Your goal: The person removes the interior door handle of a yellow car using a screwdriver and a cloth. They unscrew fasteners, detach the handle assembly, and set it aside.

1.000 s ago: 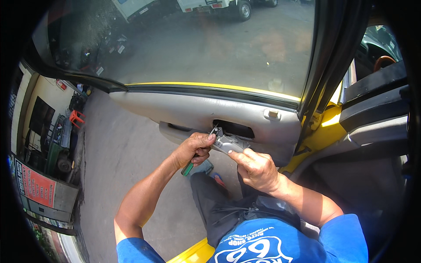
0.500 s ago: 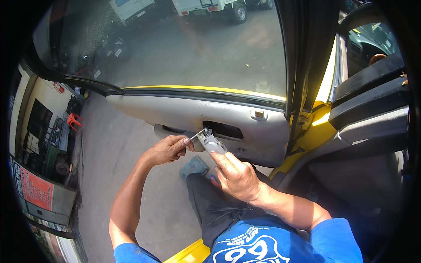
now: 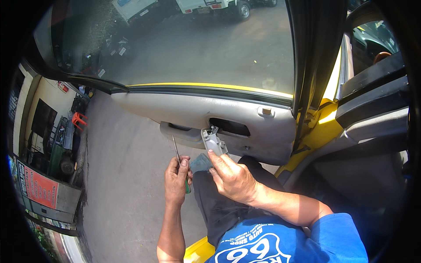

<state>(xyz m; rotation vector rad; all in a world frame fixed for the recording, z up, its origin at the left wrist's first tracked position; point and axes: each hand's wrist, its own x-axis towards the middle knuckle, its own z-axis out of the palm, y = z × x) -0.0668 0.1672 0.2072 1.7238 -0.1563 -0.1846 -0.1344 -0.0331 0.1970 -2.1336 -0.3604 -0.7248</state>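
Note:
My left hand (image 3: 176, 182) is closed around a screwdriver (image 3: 176, 149), its thin metal shaft pointing up and away and a bit of green handle showing below the fingers. The tip is apart from the door. My right hand (image 3: 237, 179) grips a grey plastic inside door handle (image 3: 214, 142), which is out of its recess and tilted. The upper end of the handle lies beside the dark opening (image 3: 232, 128) in the grey door panel (image 3: 184, 107), where small metal parts show. What links it to the inside of the door is hard to make out.
An armrest pull (image 3: 188, 136) juts from the panel to the left of the handle. Above is the window glass (image 3: 197, 57). The yellow door frame (image 3: 322, 127) and a seat are at right. A blue-green object (image 3: 201, 163) lies beyond my knee; an orange chair (image 3: 79, 120) stands far left.
My left hand has drawn back toward me from the door handle, and the screwdriver has swung from lying across to pointing away. My right hand still holds the handle at the opening.

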